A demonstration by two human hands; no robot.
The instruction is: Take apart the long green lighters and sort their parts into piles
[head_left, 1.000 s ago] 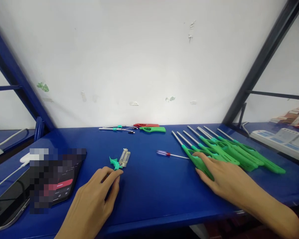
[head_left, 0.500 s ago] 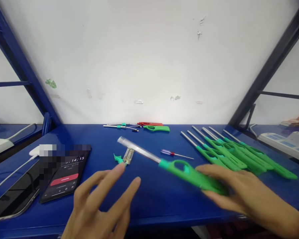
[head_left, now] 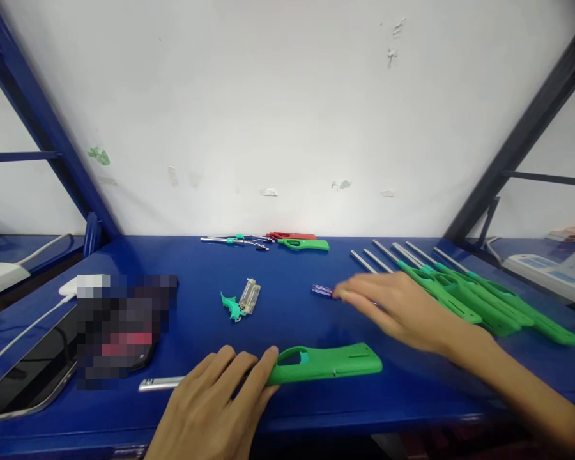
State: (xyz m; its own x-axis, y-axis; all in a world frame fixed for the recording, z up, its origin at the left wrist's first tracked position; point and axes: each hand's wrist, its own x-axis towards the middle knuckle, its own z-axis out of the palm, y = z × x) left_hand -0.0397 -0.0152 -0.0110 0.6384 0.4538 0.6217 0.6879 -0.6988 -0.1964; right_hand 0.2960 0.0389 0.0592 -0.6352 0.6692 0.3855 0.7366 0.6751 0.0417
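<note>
My left hand (head_left: 215, 396) is closed over the neck of a green gas lighter (head_left: 330, 364) lying crosswise near the table's front edge. The metal tube points left, the handle right, and my fingers hide the part between. My right hand (head_left: 393, 306) reaches over the table with fingers stretched out, slightly blurred. Its fingertips are at the red collar of a small screwdriver (head_left: 322, 291) with a clear purple handle; the shaft is mostly covered. Beyond my left hand lie a clear fluid tank (head_left: 250, 296) and a teal trigger piece (head_left: 230, 306).
Several green lighters (head_left: 460, 294) lie side by side at the right, partly behind my right arm. At the back are metal tubes (head_left: 234, 241), a red shell (head_left: 294, 236) and a green shell (head_left: 306, 245). Two phones (head_left: 29, 364) and a white cable (head_left: 23, 332) lie left.
The green lighter went from my right hand to under my left hand and now lies level, tube to the left. My right hand let it go and moved to the screwdriver.
</note>
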